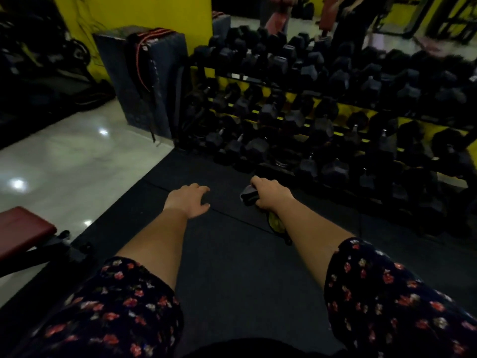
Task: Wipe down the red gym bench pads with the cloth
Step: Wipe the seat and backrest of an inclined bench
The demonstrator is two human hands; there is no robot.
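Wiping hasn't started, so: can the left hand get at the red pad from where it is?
Probably yes. The left hand is empty and open over the black mat, and nothing lies between it and the red pad off to its left. The right hand holds the cloth, though.

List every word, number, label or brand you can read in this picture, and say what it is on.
None can be read.
Dumbbells on the rack: any weight numbers are too dark and blurred.
Dark box with red straps: no legible print.
Cloth in the right hand, and the red bench pad: no text visible.
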